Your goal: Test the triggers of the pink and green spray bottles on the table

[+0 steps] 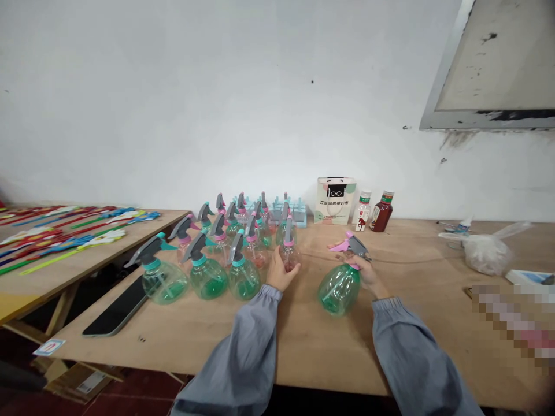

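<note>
My right hand (367,274) grips the neck of a green spray bottle (339,289) with a grey and pink trigger head, held tilted above the wooden table (303,341). My left hand (281,273) is wrapped round the base of a clear pink spray bottle (289,252) that stands upright at the right edge of a cluster of several spray bottles (225,254). Those bottles are green or pink with grey trigger heads. Both arms wear grey sleeves.
A black flat object (117,312) lies at the table's left front. At the back wall stand a small paper bag (335,200), a white bottle (362,211) and a dark red bottle (381,212). A plastic bag (485,252) lies at the right. Coloured strips (65,231) cover the left table.
</note>
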{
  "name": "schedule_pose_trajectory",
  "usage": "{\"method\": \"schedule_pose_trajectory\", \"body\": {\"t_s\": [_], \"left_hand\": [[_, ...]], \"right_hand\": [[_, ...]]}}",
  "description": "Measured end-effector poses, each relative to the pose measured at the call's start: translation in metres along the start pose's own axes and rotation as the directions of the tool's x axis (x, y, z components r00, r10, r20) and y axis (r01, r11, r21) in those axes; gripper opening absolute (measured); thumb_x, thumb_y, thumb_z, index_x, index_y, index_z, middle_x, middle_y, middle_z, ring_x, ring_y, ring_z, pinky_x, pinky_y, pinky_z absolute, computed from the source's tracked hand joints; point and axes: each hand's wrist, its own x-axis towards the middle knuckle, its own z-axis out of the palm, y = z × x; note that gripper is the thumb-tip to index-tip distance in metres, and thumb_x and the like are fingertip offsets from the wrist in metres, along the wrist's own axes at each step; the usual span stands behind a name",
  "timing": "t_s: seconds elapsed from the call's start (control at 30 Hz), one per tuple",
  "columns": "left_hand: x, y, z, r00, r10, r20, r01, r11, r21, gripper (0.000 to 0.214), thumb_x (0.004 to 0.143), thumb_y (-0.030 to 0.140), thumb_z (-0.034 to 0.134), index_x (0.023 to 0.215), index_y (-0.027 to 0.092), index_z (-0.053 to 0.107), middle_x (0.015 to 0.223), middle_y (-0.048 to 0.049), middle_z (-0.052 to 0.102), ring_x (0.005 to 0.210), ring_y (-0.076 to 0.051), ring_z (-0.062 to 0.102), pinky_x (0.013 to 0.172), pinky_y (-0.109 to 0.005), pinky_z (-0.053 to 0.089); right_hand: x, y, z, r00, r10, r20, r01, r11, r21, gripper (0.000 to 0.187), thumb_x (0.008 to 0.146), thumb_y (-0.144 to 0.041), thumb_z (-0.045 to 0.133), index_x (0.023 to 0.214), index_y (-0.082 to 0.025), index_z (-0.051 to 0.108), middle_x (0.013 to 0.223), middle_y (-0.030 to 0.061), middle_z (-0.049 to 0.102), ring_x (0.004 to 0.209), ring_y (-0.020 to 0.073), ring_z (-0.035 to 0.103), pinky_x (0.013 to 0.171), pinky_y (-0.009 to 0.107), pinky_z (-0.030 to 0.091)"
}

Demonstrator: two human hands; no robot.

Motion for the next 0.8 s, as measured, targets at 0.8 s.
{"method": "schedule_pose_trajectory", "body": {"t_s": [0.8], "left_hand": [[0.001,0.002,-0.002,0.998,0.001,0.055,0.000,1.000,-0.024,0.088,0.070,0.041,0.072,0.141,0.012,0.027,0.140,-0.0225,0.045,0.134,-0.034,0.046,0.112,-0.051,0.036]], "right_hand": [[-0.002,-0.032,-0.140,0.673,-0.461,-0.579,-0.158,0.675,-0.721,0.038,0.062,-0.051,0.066,0.078,-0.016,0.071,0.069,0.0055,0.067,0.071,0.0241,0.062,0.064,0.034,0.048]]}}
